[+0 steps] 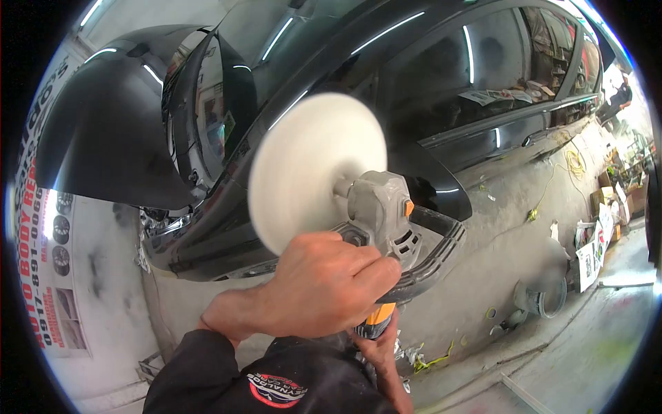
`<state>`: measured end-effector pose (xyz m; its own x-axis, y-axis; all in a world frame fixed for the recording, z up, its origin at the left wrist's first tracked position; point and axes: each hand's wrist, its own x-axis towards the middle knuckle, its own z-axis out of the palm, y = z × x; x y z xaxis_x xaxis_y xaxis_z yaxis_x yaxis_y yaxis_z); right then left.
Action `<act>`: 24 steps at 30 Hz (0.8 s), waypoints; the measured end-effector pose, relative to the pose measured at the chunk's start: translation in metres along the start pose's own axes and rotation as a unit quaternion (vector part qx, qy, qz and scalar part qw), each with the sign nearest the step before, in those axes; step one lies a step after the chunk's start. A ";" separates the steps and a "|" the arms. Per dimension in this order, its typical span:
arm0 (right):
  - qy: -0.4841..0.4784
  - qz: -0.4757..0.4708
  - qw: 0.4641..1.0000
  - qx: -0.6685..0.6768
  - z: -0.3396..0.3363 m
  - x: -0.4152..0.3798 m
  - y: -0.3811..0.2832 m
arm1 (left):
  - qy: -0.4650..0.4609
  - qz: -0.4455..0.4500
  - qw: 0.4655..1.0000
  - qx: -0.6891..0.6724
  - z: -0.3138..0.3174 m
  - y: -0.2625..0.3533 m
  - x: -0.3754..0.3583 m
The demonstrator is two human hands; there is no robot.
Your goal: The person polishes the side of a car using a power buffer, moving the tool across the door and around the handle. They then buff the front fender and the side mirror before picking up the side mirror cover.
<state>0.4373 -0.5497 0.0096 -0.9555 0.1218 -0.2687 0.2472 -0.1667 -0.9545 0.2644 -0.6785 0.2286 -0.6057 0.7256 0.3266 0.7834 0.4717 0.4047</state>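
Note:
A polisher (pixel 378 203) with a grey head and an orange-and-black body is held up in front of the black car (pixel 221 241). Its round white pad (pixel 314 169) looks smeared, as if spinning, and overlaps the car's front side in this view. My left hand (pixel 331 283) is closed round the polisher's front loop handle (pixel 431 265), knuckles up. Lower down, my right hand (pixel 380 348) wraps the polisher's body, partly hidden behind my left hand and my dark shirt (pixel 276 379).
The car's hood (pixel 110 131) is raised at the left, beside a wall banner (pixel 48 276). A side mirror (pixel 434 183) juts out near the polisher. On the floor at the right lie a yellow cord (pixel 574 164), a bucket (pixel 548 297) and papers (pixel 594 255). A person (pixel 620 96) is far back.

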 end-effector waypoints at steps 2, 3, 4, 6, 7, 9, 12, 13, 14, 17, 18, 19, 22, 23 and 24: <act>-0.004 0.009 1.000 0.024 -0.005 -0.001 0.000 | -0.010 -0.007 1.000 -0.001 0.003 0.004 -0.002; -0.007 0.010 1.000 0.019 -0.009 -0.003 0.004 | -0.013 -0.010 1.000 0.003 0.004 0.006 -0.004; -0.010 0.012 1.000 0.014 -0.013 -0.006 0.013 | -0.017 -0.012 1.000 0.006 0.007 0.009 -0.005; -0.021 0.020 0.999 0.021 -0.019 -0.008 0.031 | -0.016 -0.033 0.999 0.013 0.012 0.012 -0.008; -0.030 0.026 0.999 0.031 -0.022 -0.010 0.039 | -0.016 -0.043 0.999 0.016 0.016 0.013 -0.010; -0.039 0.035 0.998 0.029 -0.028 -0.017 0.046 | -0.029 -0.068 0.997 0.013 0.025 0.012 -0.017; -0.049 0.047 0.998 -0.003 -0.032 -0.020 0.049 | -0.022 -0.088 0.996 0.010 0.038 0.009 -0.027; -0.046 0.049 0.998 -0.012 -0.036 -0.023 0.048 | -0.014 -0.092 0.996 0.011 0.041 0.009 -0.031; -0.045 0.053 0.997 -0.022 -0.040 -0.027 0.045 | -0.012 -0.097 0.995 0.001 0.044 0.010 -0.035; -0.035 0.059 0.995 -0.069 -0.054 -0.035 0.045 | -0.006 -0.110 0.993 -0.033 0.056 0.013 -0.042; -0.033 0.060 0.994 -0.087 -0.060 -0.039 0.046 | -0.006 -0.115 0.992 -0.045 0.061 0.014 -0.045; -0.032 0.064 0.994 -0.083 -0.065 -0.042 0.046 | -0.007 -0.118 0.991 -0.056 0.065 0.016 -0.046; -0.031 0.072 0.995 -0.066 -0.081 -0.052 0.054 | -0.019 -0.109 0.992 -0.063 0.072 0.024 -0.043; -0.031 0.068 0.994 -0.080 -0.086 -0.054 0.055 | -0.025 -0.111 0.991 -0.068 0.073 0.026 -0.041; -0.031 0.064 0.993 -0.095 -0.089 -0.056 0.053 | -0.032 -0.114 0.990 -0.074 0.074 0.029 -0.039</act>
<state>0.5186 -0.4780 -0.0369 -0.9211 0.0503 -0.3860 0.3870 0.0119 -0.9220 0.3212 -0.6561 0.1641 -0.7503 0.6413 0.1605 0.5961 0.5512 0.5839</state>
